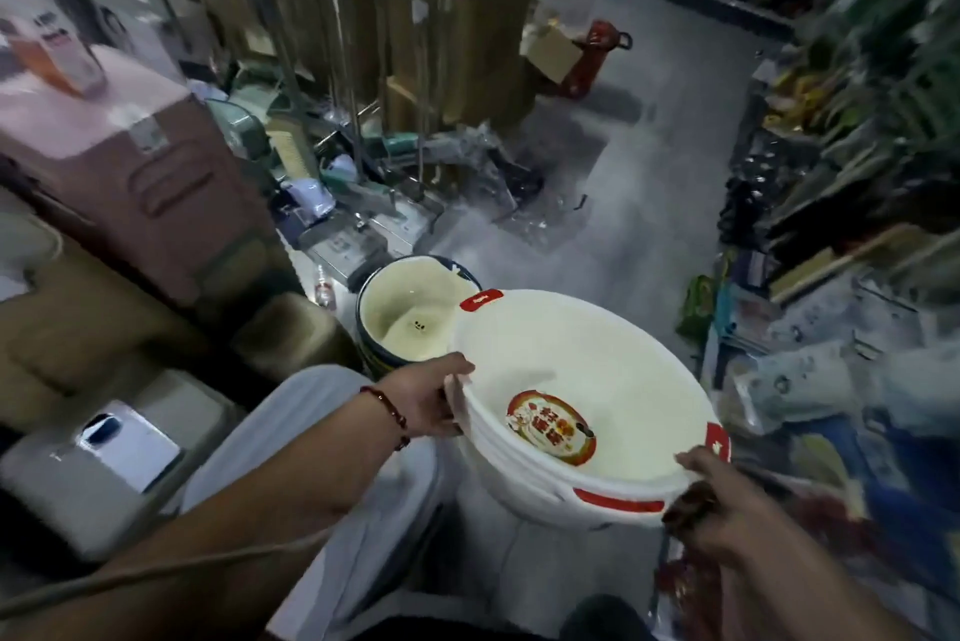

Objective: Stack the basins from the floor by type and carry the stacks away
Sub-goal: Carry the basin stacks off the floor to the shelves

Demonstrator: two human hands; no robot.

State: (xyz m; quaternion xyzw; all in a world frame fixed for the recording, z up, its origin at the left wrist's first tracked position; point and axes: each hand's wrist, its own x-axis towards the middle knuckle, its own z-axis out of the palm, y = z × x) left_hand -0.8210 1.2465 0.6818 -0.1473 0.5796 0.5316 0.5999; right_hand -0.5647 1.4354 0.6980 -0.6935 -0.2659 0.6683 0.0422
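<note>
A stack of white basins with red rim tabs and a round red sticker inside hangs in the air in front of me. My left hand grips its left rim and my right hand grips its near right rim. Behind it, to the left, a second stack of cream basins with dark blue outsides stands on the floor.
A pink plastic cabinet and brown cartons stand at the left, with a phone on a box. Metal poles and cardboard boxes crowd the back. Shelves of goods line the right. A grey floor aisle runs ahead toward a red object.
</note>
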